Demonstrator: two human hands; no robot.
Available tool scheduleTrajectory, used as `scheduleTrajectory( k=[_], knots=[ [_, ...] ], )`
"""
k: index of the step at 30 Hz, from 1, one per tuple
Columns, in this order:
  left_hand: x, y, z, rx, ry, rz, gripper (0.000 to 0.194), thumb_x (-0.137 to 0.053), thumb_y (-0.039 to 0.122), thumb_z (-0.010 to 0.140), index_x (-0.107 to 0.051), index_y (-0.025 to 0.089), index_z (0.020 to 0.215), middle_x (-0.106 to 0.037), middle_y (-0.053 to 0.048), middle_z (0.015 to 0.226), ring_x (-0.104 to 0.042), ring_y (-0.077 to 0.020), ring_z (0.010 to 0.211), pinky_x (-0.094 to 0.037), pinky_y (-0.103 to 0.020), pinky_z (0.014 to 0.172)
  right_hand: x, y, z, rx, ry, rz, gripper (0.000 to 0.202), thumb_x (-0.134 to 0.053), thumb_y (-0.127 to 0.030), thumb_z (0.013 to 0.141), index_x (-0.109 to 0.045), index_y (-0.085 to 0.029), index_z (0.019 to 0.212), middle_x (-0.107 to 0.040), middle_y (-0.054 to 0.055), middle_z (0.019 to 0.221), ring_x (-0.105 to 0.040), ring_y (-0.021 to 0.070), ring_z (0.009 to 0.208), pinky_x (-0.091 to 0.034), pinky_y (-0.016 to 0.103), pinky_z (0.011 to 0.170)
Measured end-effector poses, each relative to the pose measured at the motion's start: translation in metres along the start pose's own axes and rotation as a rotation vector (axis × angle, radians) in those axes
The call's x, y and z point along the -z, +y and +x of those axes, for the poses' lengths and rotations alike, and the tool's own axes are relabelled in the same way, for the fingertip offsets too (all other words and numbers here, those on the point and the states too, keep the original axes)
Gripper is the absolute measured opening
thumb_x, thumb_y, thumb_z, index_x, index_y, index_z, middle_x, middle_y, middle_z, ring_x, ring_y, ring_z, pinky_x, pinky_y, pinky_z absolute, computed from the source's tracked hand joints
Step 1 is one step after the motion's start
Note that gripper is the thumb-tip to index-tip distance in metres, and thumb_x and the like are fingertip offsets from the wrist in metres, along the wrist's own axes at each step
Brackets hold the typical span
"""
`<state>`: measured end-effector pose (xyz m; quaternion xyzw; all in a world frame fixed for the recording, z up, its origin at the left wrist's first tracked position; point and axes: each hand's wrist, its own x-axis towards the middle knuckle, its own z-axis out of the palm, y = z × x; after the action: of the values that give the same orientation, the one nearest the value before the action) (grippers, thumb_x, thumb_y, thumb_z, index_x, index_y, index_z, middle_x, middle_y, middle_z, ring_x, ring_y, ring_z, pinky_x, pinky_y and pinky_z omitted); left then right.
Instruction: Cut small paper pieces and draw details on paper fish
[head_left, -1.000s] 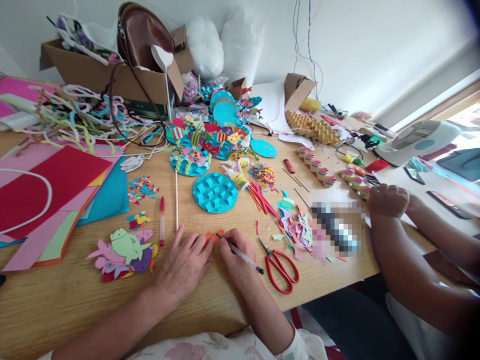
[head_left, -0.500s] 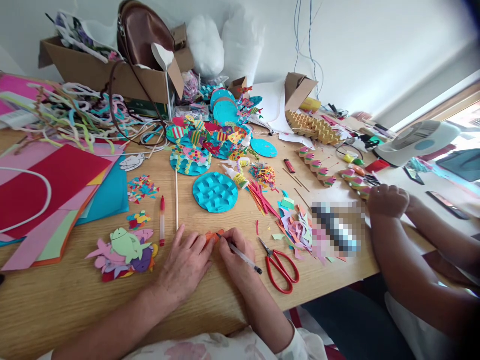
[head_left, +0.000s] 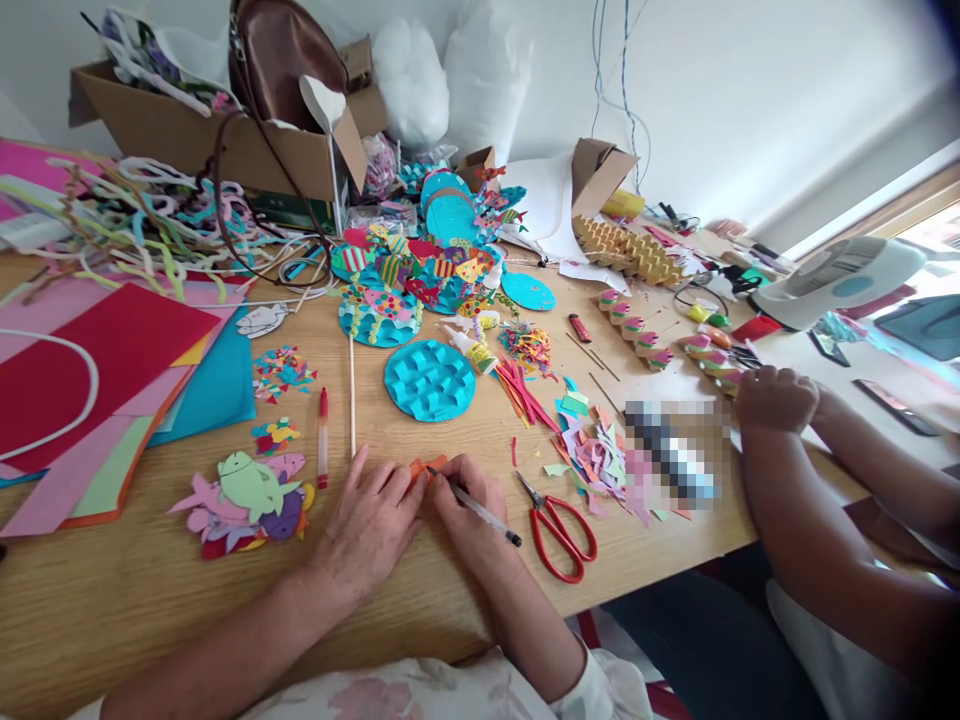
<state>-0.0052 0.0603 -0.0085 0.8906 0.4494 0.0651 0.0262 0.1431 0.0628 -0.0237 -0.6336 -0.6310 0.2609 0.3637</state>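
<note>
Between my hands a small orange paper piece [head_left: 426,466] lies on the wooden table, partly covered by my fingers. My left hand [head_left: 373,520] rests palm down with its fingers spread, fingertips touching the orange paper's left side. A black-capped clear pen [head_left: 484,515] is gripped in my right hand [head_left: 472,500], its tip on the orange paper. Red-handled scissors [head_left: 561,535] lie right of my right hand. To the left are a pile of cut paper fish [head_left: 251,495] and a red pen [head_left: 322,440]. Beyond my hands sits a round blue woven disc [head_left: 430,381].
Coloured paper sheets [head_left: 97,370] and pipe cleaners [head_left: 150,225] cover the left. A wooden stick [head_left: 352,395] stretches toward decorated discs. Paper scraps [head_left: 596,450] lie beyond the scissors. At the right, another person's arms [head_left: 795,480] rest at the table's edge.
The pen's tip has shifted slightly left on the orange paper, with my right hand's fingers. My left hand has hardly moved. The whole view has shifted slightly.
</note>
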Motion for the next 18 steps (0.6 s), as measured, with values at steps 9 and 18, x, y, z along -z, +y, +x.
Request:
scheduleTrajectory(
  k=[9, 18],
  knots=[
    [-0.001, -0.0007, -0.0001, 0.004, 0.016, 0.001, 0.033, -0.057, 0.022, 0.083, -0.057, 0.015, 0.115, -0.064, -0.006, 0.101, -0.053, -0.025, 0.097, -0.029, -0.057, 0.101, -0.0005, -0.0013, 0.0004, 0.007, -0.008, 0.003, 0.011, -0.05, -0.023, 0.077, -0.055, -0.02, 0.067, -0.057, -0.004, 0.057, -0.049, 0.0107, 0.051, -0.036, 0.021, 0.051],
    [-0.0032, -0.0003, -0.0012, 0.0, 0.016, 0.002, 0.037, -0.055, 0.021, 0.083, -0.055, 0.016, 0.12, -0.063, -0.007, 0.105, -0.053, -0.0251, 0.1, -0.028, -0.058, 0.102, 0.0021, 0.0013, -0.0001, 0.004, 0.072, 0.007, 0.01, -0.047, -0.021, 0.076, -0.055, -0.02, 0.07, -0.058, -0.003, 0.057, -0.05, 0.0113, 0.051, -0.038, 0.021, 0.053]
  ],
)
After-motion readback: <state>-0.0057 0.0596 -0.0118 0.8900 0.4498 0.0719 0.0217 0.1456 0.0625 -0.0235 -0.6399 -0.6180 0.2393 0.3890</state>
